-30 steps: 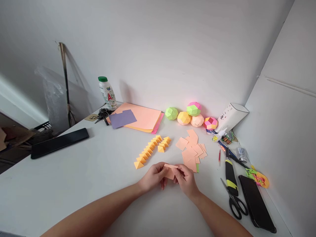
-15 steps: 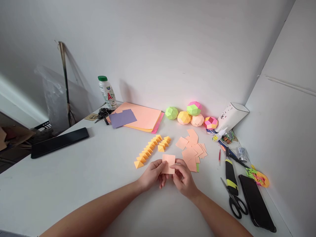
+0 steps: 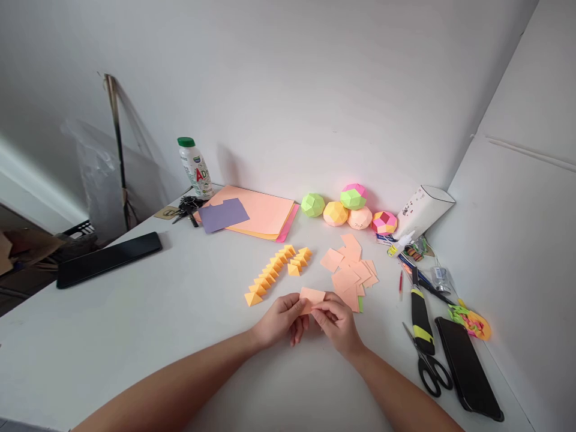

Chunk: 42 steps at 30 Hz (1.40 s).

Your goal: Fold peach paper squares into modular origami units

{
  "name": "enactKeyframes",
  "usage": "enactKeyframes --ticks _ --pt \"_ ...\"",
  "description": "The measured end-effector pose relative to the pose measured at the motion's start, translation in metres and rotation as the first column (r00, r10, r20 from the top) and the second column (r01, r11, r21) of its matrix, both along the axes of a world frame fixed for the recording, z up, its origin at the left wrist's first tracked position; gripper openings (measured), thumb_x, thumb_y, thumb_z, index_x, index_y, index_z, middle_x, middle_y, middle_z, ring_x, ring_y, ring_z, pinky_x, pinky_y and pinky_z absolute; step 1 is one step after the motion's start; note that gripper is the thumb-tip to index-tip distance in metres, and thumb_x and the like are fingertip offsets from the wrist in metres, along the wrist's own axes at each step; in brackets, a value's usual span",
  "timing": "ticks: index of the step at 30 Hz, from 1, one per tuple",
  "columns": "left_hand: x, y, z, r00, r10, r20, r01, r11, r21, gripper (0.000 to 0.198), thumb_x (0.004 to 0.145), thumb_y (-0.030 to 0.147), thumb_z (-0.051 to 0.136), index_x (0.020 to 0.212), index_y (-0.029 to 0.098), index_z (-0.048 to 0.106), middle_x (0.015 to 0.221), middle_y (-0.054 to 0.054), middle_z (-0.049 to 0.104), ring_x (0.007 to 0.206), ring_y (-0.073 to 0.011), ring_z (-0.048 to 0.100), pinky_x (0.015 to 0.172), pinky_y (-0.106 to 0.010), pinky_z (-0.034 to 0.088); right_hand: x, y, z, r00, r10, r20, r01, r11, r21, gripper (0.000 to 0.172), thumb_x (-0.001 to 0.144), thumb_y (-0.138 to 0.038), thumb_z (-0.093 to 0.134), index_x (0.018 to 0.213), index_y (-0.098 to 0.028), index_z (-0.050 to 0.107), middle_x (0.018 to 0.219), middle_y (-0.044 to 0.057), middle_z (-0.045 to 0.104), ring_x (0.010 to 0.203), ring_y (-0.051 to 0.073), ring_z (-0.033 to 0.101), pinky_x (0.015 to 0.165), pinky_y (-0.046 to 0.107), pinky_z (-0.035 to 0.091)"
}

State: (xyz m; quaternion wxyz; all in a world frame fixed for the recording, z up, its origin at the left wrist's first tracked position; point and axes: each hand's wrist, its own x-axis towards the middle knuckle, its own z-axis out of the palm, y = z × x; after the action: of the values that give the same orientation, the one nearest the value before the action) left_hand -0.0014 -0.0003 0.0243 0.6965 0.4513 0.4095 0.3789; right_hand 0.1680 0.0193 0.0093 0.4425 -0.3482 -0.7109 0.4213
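Between my two hands is a small peach paper square (image 3: 312,295), held just above the table and looking bent or tilted, its lower edge raised. My left hand (image 3: 282,317) pinches its left side, thumb on top. My right hand (image 3: 336,319) grips the lower right edge between thumb and fingertips. Beyond my left hand stand a row of folded orange paper pieces (image 3: 269,275) and a shorter row of the same pieces (image 3: 299,261). Past my right hand lies a loose pile of peach paper squares (image 3: 345,280), with a bit of green paper under it.
Faceted paper balls (image 3: 335,213) sit near the wall, left of a white box (image 3: 423,210). To the right lie a utility knife (image 3: 421,321), scissors (image 3: 431,369) and a phone (image 3: 468,367). Peach sheets (image 3: 265,210), a bottle (image 3: 196,169) and a long black object (image 3: 110,258) are leftward.
The peach square lay flat and fully visible before; now it appears shorter, bent or tilted. My right fingers have closed in on its lower edge, while my left hand has barely shifted.
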Motion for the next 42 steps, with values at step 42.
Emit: enactKeyframes --ticks 42 --pt "0.003 -0.002 -0.003 0.996 -0.024 -0.082 0.028 0.999 0.044 0.036 0.077 0.052 0.057 0.075 0.017 0.046 0.073 -0.003 0.066 0.047 -0.0115 0.059 0.04 -0.022 0.044 -0.001 -0.004 0.0 0.993 -0.113 -0.038 0.099 0.961 -0.258 0.02 0.082 -0.035 0.059 0.073 -0.017 0.059 0.049 -0.002 0.056 0.042 0.012 0.055 0.04 0.023 0.045"
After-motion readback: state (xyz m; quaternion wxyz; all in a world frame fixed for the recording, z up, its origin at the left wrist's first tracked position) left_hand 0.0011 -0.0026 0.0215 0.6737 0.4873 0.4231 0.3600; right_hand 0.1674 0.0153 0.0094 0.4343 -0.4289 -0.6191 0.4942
